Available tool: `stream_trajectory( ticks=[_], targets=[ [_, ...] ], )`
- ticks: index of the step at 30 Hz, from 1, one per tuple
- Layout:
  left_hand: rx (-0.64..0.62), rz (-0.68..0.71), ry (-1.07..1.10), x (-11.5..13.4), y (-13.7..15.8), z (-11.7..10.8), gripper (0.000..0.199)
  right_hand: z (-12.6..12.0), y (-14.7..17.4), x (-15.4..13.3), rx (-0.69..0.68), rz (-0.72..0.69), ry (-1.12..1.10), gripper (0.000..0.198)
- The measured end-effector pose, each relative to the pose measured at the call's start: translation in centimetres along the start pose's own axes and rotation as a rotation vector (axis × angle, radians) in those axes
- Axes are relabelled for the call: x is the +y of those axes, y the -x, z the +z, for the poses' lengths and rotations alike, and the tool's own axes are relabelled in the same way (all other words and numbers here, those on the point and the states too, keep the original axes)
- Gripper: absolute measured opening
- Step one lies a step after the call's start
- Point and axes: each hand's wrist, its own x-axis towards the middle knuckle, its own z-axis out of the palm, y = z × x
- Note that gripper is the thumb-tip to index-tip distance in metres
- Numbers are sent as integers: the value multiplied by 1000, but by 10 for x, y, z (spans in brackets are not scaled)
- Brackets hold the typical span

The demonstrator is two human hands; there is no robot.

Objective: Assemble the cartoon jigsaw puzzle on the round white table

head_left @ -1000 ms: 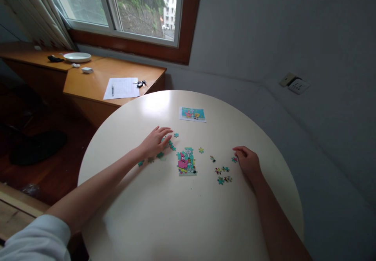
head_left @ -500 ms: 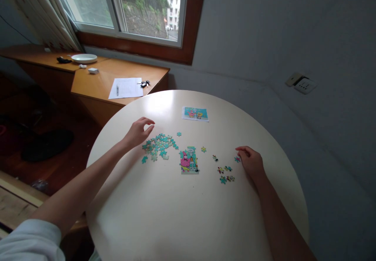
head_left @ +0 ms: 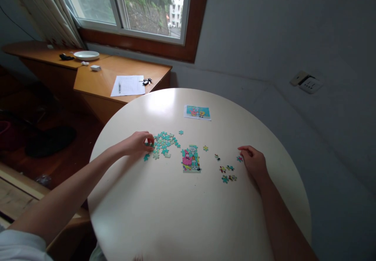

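Note:
At the left edge of a loose pile of teal jigsaw pieces [head_left: 166, 140], my left hand [head_left: 138, 142] has its thumb and forefinger apart around a few outer pieces. A partly joined puzzle [head_left: 190, 160] with a pink starfish and a pale figure lies mid-table. My right hand [head_left: 255, 162] rests on the table at the right, forefinger stretched out and the other fingers loosely bent. Close by its thumb side is a pink and teal jigsaw piece [head_left: 239, 158]. Several colourful loose pieces [head_left: 230, 167] lie between that hand and the joined part.
On the round white table [head_left: 176, 214], a printed reference picture [head_left: 198, 112] lies farther back. One yellowish piece [head_left: 205, 148] and one teal piece [head_left: 181, 132] lie singly. Beyond, a wooden desk [head_left: 102, 73] carries paper, a pen, keys and a white plate.
My left hand has come down and nearer to me, from above the pile to its left edge. My right hand keeps its place; the view has shifted slightly.

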Motion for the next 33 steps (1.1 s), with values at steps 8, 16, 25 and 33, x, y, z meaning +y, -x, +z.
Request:
stream_trajectory(
  ticks=[8, 16, 25, 33],
  targets=[
    [56, 11, 57, 0, 0, 4, 22, 0, 0, 1, 9, -9, -1, 28],
    [77, -8, 48, -3, -2, 8, 21, 0, 0, -1, 6, 11, 20, 30],
    [146, -14, 65, -4, -11, 7, 21, -1, 0, -1, 7, -7, 18, 28],
    [175, -31, 68, -10, -24, 4, 22, 0, 0, 1, 12, -14, 27, 29]
  ],
)
